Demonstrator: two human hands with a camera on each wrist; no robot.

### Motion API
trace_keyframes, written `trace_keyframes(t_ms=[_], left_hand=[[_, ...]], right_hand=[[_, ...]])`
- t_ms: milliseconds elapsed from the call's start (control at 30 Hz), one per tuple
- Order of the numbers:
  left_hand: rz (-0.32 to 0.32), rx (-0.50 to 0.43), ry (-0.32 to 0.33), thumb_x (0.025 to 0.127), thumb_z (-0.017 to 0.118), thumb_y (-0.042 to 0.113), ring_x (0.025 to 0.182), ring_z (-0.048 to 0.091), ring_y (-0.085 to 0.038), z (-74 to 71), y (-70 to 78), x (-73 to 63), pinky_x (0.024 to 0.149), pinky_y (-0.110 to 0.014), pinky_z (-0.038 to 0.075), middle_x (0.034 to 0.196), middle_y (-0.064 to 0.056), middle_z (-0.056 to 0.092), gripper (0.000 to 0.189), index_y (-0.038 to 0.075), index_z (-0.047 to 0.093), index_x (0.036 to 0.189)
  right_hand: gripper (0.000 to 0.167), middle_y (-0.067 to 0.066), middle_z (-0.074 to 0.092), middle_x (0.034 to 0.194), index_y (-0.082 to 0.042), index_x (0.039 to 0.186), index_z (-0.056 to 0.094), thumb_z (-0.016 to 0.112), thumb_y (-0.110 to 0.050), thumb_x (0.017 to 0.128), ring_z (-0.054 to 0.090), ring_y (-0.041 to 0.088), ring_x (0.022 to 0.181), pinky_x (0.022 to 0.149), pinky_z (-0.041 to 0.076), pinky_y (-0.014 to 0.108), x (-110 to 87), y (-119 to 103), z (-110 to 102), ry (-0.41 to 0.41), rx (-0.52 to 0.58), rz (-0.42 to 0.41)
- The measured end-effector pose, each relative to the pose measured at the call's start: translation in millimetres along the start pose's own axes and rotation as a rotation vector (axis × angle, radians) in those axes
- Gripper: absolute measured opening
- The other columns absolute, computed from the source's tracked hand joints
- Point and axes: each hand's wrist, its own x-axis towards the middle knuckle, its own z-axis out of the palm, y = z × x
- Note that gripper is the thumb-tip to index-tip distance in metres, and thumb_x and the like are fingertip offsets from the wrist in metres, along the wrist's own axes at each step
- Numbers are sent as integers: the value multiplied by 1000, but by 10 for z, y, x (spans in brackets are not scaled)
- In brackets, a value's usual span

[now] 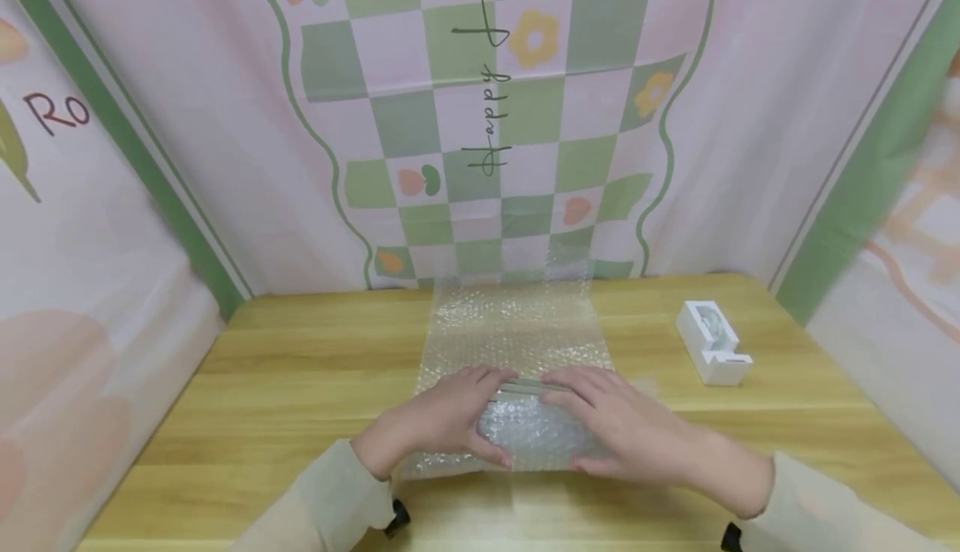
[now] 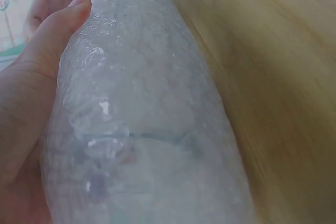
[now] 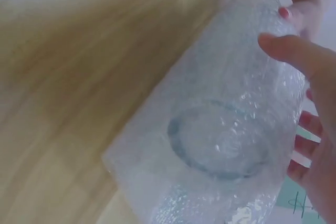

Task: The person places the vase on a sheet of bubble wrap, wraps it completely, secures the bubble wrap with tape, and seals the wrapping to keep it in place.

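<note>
A bundle (image 1: 536, 431) in clear bubble wrap sits near the front of the wooden table, on the strip of bubble wrap (image 1: 517, 327) that runs back to the curtain. My left hand (image 1: 459, 419) grips its left side, with the thumb on the near face and the fingers over the top. On the right, my right hand (image 1: 618, 427) holds it the same way. Thin grey-green edges show along the top between the hands. In the right wrist view, a dark green ring shows through the wrapped bundle (image 3: 220, 140); the wrap blurs what is inside.
A white tape dispenser (image 1: 712, 343) with a roll of clear tape stands at the right of the wooden table (image 1: 300, 368). Printed curtains (image 1: 525, 118) hang close behind the table and along both sides.
</note>
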Motion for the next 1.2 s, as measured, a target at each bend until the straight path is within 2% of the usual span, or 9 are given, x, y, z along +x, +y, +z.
trace_keyframes(t_ms=[100,267,400,533,667,933,1200], left_hand=[[1,-6,2,76,85,56,137,47,-26,6,-16,11,115,-44,40,151,-10,49,107,6,35,157],[3,-27,-6,76,84,58,139,45,-28,-6,-32,23,117,-44,37,154,-11,46,109,6,34,157],[8,-42,-11,76,83,58,140,45,-29,-28,-32,30,117,-45,37,155,-12,46,109,6,34,158],[8,-56,-18,77,84,56,140,45,-30,-43,-31,42,117,-45,37,154,-13,46,107,6,33,158],[-5,-61,-32,78,83,56,140,45,-30,-58,-18,47,117,-45,36,154,-14,46,107,5,33,158],[-42,-39,-32,77,84,57,138,47,-27,-55,11,70,115,-43,39,152,-13,48,107,5,35,157],[-35,-65,-3,76,86,55,137,49,-27,-53,-11,58,113,-44,42,152,-12,49,108,7,34,158]], right_hand=[[84,14,51,143,-7,140,52,87,-41,72,53,32,126,101,49,56,-39,-16,22,42,-42,-11],[86,13,51,140,-6,144,48,85,-41,74,52,33,126,100,50,57,-93,-23,87,63,-46,16],[101,16,48,146,-5,151,40,88,-44,71,49,36,130,103,47,61,-125,-38,136,32,-25,47],[121,20,42,154,-2,157,32,93,-48,63,46,41,135,107,42,63,-131,-44,172,0,-21,76],[131,24,43,154,-1,158,28,96,-48,56,47,45,134,107,42,62,-115,-33,209,-11,-46,98],[123,22,56,140,0,154,36,98,-33,53,60,35,120,94,55,53,-111,19,287,64,-65,84],[120,21,58,137,-3,151,39,98,-33,51,61,36,117,93,56,54,-76,35,292,49,-63,86]])
